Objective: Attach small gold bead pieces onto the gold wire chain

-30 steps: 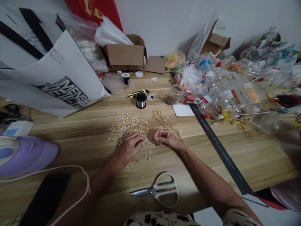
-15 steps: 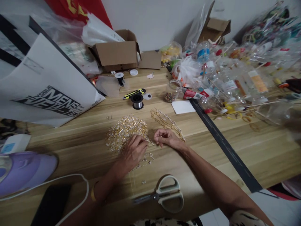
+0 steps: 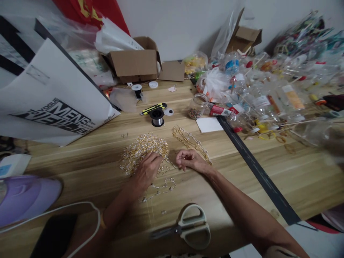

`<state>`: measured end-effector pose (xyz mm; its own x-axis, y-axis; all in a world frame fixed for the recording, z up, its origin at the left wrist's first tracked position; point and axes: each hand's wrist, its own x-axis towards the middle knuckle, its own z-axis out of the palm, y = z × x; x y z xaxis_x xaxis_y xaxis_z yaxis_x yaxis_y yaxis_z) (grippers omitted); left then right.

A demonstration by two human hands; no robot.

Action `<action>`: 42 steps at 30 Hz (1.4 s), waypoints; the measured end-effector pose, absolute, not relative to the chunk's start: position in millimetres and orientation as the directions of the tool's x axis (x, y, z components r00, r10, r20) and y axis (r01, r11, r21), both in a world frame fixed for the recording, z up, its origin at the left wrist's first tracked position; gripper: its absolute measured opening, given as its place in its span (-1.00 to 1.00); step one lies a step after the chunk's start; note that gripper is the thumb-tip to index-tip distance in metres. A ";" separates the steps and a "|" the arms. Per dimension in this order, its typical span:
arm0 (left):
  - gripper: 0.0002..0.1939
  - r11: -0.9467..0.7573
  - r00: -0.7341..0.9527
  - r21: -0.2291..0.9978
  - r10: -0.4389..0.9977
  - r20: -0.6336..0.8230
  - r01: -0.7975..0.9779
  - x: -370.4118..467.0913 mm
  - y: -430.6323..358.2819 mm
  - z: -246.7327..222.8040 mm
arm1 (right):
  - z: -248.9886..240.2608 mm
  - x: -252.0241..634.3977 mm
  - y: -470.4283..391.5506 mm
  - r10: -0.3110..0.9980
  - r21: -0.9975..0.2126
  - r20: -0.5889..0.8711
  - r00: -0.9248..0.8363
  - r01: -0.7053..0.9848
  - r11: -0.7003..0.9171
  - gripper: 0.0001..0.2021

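Note:
My left hand (image 3: 148,169) reaches into the front right of a heap of gold and silver jewellery pieces (image 3: 139,147), fingertips bent down together among them. What those fingers grip is too small to tell. To its right, my right hand (image 3: 192,160) rests on the wood with the fingers curled and thumb against them; anything pinched there is hidden. Several gold and silver chains (image 3: 192,141) lie just beyond it. A silver chain with dark beads (image 3: 158,192) is spread in front of my left hand. Nearer to me are scissors (image 3: 188,227) with pale handles.
Behind the heap stand a wire spool (image 3: 157,118), a yellow-black cutter (image 3: 153,108) and a jar of beads (image 3: 198,105). A white bag (image 3: 61,96) and a purple appliance (image 3: 32,199) flank the left. Plastic bottles (image 3: 262,102) crowd the right, beyond a dark strip (image 3: 258,170).
My left hand has drawn back leftward from beside my right hand onto the heap, uncovering more of the beaded chain. My right hand has stayed almost in place, still curled.

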<state>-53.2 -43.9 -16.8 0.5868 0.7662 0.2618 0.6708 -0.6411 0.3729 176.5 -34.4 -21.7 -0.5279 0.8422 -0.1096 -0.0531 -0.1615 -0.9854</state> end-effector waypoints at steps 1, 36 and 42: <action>-0.78 -0.642 0.585 0.393 0.765 0.269 0.658 -52.7 -43.3 -18.1 | -22.0 176.6 -34.3 0.841 -0.986 -0.110 -0.530 -0.051 -0.161 -0.76; -0.93 -0.567 0.533 0.654 0.797 0.283 0.501 -29.6 -35.6 -4.1 | -16.3 170.5 -42.9 0.851 -0.993 -0.088 -0.518 -0.018 -0.114 -0.76; -0.86 -0.585 0.571 0.662 0.772 0.278 0.469 -30.0 -38.7 -6.6 | -17.8 167.7 -45.0 0.845 -0.995 -0.079 -0.529 -0.003 -0.095 -0.76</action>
